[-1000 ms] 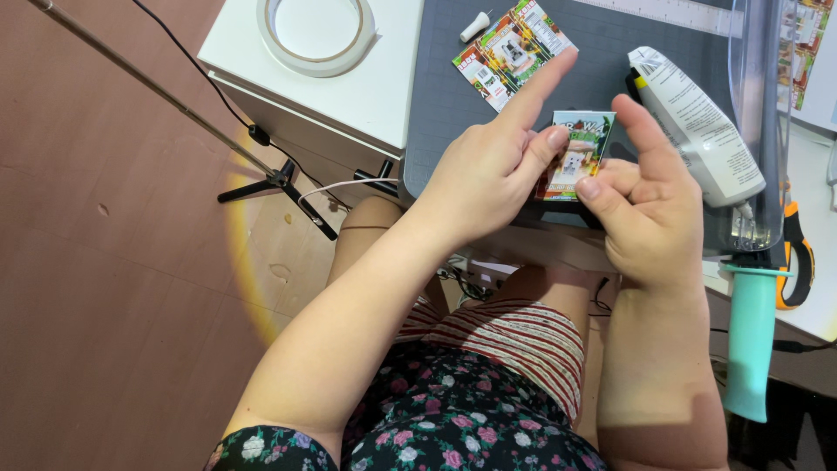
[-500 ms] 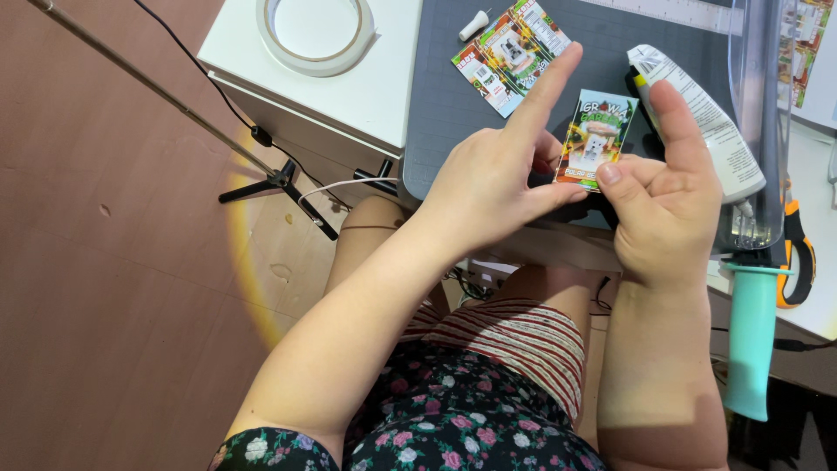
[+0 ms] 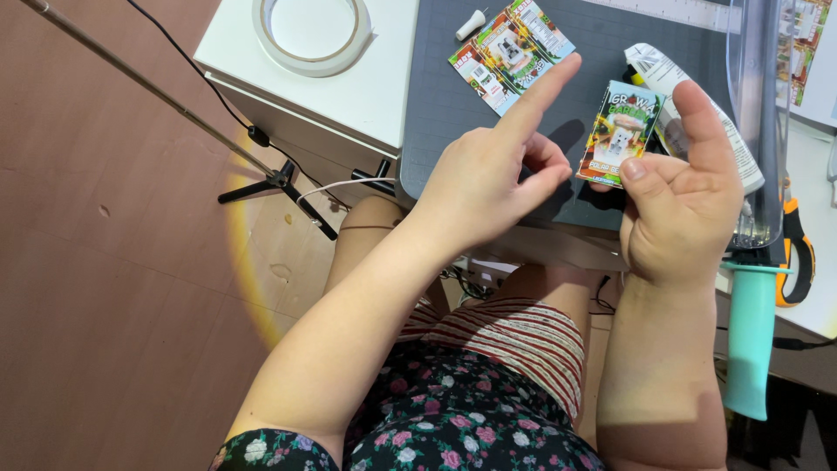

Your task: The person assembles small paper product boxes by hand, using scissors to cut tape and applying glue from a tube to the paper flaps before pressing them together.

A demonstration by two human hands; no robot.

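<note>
Centre-right of frame, over grey cutting mat (image 3: 453,96): right hand (image 3: 684,214) pinching small green printed paper packet (image 3: 621,133), thumb on front. Left hand (image 3: 488,179) holding nothing, index finger extended, approx. touching packet edge. Second flat printed sheet (image 3: 510,52) lying upper centre, prob. not yet assembled.

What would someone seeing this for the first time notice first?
Probably the small colourful printed box at centre right, pinched in the right hand above the grey cutting mat, with the left hand beside it, index finger stretched out. Next, the flat printed cutout lying on the mat at the top, and the roll of tape on the white cabinet at upper left.
</note>
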